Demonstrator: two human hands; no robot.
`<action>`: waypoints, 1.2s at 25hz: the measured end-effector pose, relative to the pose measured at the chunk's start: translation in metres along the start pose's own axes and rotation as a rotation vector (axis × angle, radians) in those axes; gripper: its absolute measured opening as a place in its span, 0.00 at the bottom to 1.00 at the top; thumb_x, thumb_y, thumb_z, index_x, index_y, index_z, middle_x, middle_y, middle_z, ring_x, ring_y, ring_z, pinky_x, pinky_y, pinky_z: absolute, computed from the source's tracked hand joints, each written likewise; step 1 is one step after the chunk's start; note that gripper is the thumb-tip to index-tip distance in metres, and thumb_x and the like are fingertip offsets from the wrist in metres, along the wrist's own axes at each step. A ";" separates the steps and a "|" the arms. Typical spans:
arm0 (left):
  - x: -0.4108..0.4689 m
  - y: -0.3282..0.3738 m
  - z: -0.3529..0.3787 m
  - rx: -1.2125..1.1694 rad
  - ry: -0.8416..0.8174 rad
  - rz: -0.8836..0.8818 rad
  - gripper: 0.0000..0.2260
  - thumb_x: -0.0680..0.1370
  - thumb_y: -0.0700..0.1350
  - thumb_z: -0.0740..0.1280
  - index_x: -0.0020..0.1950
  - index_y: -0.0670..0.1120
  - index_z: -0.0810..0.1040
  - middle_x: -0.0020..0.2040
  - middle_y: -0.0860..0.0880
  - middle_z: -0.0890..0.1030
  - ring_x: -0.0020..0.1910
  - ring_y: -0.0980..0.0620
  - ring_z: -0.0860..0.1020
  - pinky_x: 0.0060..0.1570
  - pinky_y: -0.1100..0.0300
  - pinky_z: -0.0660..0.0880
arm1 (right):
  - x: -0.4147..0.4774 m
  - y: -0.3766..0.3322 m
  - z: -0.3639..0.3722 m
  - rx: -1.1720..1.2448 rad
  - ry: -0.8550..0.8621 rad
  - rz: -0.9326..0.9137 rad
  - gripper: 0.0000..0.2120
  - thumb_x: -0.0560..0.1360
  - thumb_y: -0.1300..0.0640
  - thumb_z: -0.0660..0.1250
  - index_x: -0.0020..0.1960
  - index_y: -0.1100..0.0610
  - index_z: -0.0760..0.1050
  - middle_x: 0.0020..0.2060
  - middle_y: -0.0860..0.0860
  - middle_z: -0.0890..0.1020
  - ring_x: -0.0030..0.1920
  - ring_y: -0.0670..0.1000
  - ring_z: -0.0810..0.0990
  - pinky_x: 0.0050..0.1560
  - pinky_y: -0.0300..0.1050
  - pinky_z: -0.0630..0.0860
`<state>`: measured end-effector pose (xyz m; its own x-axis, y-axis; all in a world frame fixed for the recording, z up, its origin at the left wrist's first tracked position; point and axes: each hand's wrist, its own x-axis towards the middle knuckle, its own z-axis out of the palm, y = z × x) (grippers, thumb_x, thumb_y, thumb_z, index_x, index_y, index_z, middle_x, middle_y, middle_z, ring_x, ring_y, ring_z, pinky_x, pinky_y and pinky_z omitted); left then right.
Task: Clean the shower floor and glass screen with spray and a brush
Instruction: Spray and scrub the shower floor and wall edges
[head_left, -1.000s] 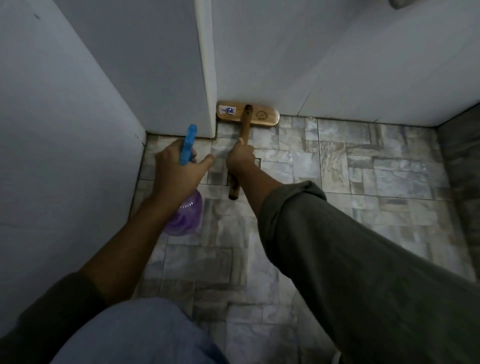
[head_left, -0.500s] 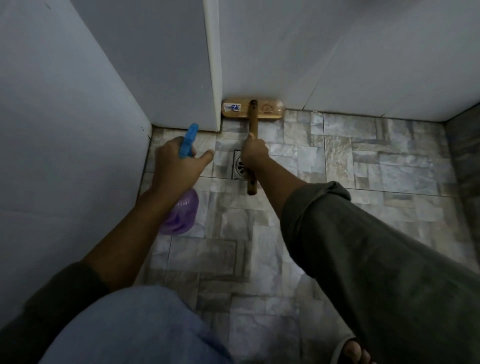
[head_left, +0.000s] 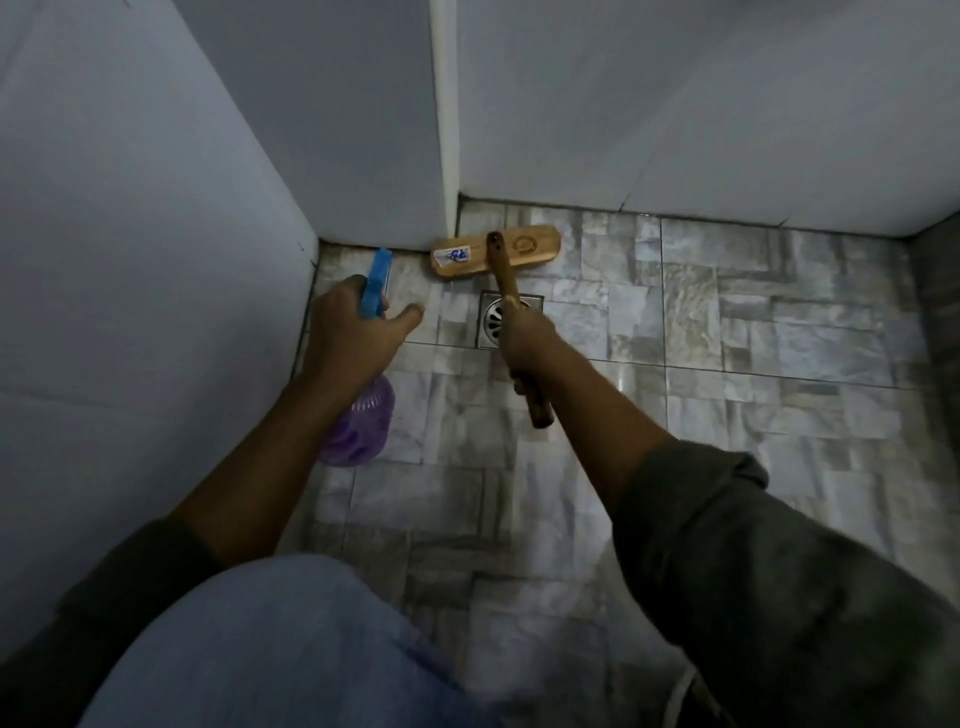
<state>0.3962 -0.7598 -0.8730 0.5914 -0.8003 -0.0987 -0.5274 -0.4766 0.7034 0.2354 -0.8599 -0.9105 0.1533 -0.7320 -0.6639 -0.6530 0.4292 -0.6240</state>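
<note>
The light is dim, and much of the lower view is filled by a blue-clad knee (head_left: 270, 644) and a dark green sleeve (head_left: 795, 587), which hide the near part of the shower floor (head_left: 727, 338). The bristles of the brush (head_left: 496, 257) cannot be seen; only its wooden back shows, with a small label at the left end whose print is too small to read. The left hand (head_left: 353, 332) is closed round the neck of the spray bottle (head_left: 361, 423), thumb stretched out to the right; its fingers on the trigger side are hidden, so whether the trigger is pressed cannot be told. The blue nozzle stands above the knuckles, and the purple body hangs below the wrist, over the floor near its left edge. The right hand (head_left: 522, 335) is clenched on the brush handle, whose butt end sticks out beneath the wrist. The hand covers the right part of the drain grate (head_left: 493, 325).

The brush head lies on the floor at its far edge, its left end just beside the white upright edge (head_left: 447, 130) where two wall panels meet; whether it touches cannot be told. The left wall (head_left: 104, 260) runs close along the left arm. To the right of the brush, the tiled floor lies bare as far as the dark right wall (head_left: 940, 312).
</note>
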 end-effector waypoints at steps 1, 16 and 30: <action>0.001 0.000 -0.002 -0.012 0.007 -0.010 0.17 0.72 0.52 0.76 0.45 0.39 0.79 0.39 0.42 0.82 0.39 0.43 0.81 0.44 0.50 0.79 | -0.003 0.008 0.000 -0.031 0.002 -0.009 0.20 0.86 0.46 0.49 0.61 0.60 0.72 0.44 0.57 0.77 0.36 0.54 0.75 0.28 0.46 0.74; -0.002 -0.014 -0.026 0.016 -0.003 -0.064 0.20 0.71 0.55 0.77 0.41 0.39 0.80 0.36 0.42 0.82 0.36 0.43 0.81 0.39 0.50 0.80 | -0.064 0.065 0.025 -0.314 -0.126 -0.032 0.25 0.86 0.45 0.49 0.62 0.65 0.70 0.54 0.64 0.79 0.50 0.64 0.81 0.46 0.55 0.79; -0.003 -0.012 -0.025 -0.005 -0.049 -0.017 0.18 0.70 0.56 0.78 0.42 0.42 0.80 0.33 0.49 0.79 0.32 0.53 0.79 0.30 0.65 0.71 | -0.052 0.050 0.039 -0.296 -0.143 -0.058 0.24 0.86 0.44 0.49 0.63 0.64 0.70 0.56 0.64 0.79 0.49 0.61 0.78 0.42 0.49 0.71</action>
<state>0.4159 -0.7431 -0.8634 0.5694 -0.8092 -0.1446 -0.5144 -0.4880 0.7052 0.2237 -0.7794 -0.9230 0.2855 -0.6601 -0.6948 -0.8239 0.2013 -0.5298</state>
